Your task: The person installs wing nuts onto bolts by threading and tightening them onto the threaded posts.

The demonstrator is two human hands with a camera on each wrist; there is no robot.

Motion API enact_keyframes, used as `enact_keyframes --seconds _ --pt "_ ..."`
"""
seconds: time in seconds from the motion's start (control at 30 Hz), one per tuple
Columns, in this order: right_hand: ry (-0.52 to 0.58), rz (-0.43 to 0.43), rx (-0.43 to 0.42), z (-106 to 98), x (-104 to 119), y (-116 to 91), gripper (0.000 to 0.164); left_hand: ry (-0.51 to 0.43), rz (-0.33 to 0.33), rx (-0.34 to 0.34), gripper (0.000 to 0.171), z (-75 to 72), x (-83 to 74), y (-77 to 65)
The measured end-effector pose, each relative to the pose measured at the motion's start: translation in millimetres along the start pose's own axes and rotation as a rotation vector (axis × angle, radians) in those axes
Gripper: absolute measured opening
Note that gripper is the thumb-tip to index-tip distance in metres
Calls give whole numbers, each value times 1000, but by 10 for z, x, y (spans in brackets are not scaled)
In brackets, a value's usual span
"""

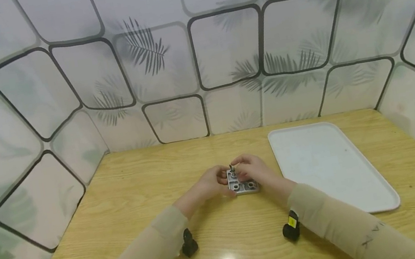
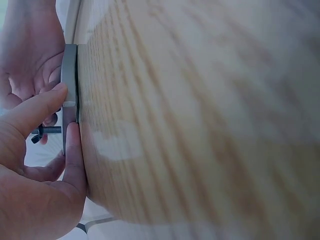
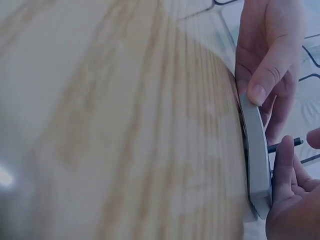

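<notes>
A grey metal plate [image 1: 246, 189] with raised round bosses is held low over the wooden table. My left hand [image 1: 212, 182] grips its left side, the thumb [image 2: 52, 97] on the near edge and fingers along the other faces. From the far left corner stands a dark threaded bolt [image 3: 295, 143] with a wing-like piece [image 2: 37, 136] at its outer end. My right hand [image 1: 255, 171] reaches over the plate from the right, a finger [image 3: 285, 155] overlapping the bolt's shank and another fingertip near the bolt's end. I cannot tell whether the right fingers pinch the bolt.
A white rectangular tray [image 1: 320, 161] lies to the right of the hands, its left edge close to the right wrist. The wooden table [image 1: 148, 171] meets patterned wall panels [image 1: 236, 106] at the back and sides. Black wrist cameras [image 1: 188, 243] hang beneath both sleeves.
</notes>
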State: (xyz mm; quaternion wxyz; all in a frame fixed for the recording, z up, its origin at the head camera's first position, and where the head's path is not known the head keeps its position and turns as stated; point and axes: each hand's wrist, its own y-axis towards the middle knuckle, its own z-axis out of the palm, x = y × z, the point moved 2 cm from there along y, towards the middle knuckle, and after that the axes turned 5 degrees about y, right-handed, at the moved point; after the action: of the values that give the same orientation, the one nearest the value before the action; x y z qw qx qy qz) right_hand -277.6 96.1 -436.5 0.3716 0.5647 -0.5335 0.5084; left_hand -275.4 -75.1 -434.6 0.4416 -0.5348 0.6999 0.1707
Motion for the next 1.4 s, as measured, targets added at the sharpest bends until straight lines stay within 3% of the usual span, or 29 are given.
enact_keyframes --seconds 0.17,1.4 --pt "73 7 13 -17 -10 11 42 -9 -2 2 81 -2 -3 0" --pt "-86 13 -92 58 -44 19 19 -8 -13 13 81 -5 12 -15"
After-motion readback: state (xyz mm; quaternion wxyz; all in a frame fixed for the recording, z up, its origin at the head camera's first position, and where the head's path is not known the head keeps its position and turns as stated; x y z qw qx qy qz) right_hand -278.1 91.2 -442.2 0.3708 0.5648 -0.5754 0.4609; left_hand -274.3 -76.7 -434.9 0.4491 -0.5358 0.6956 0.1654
